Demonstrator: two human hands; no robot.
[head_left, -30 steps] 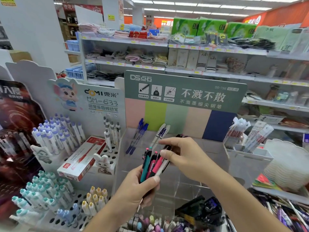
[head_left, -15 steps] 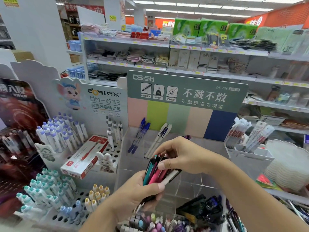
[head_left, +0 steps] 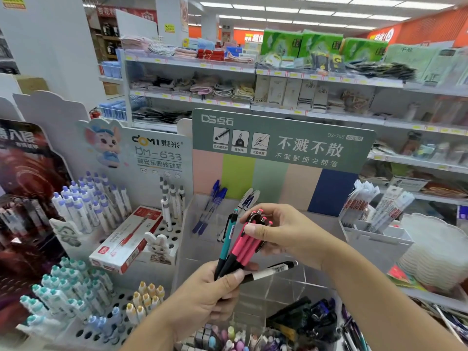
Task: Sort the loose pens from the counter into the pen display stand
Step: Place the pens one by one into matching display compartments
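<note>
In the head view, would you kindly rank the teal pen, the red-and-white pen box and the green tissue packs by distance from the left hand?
1. Teal pen with black tip: held in the left hand, standing above it.
2. Red-and-white pen box: to the left, lying on the white holed stand.
3. Green tissue packs: far back, on the top shelf.

Left hand (head_left: 202,297) low at centre, forearm rising from the bottom edge, fingers curled, thumb pressed across the top in a closed grip. Right hand (head_left: 286,234) above and to the right, forearm slanting in from the lower right corner, wrist bent, fingertips (head_left: 249,230) pinching together, knuckles up.
</note>
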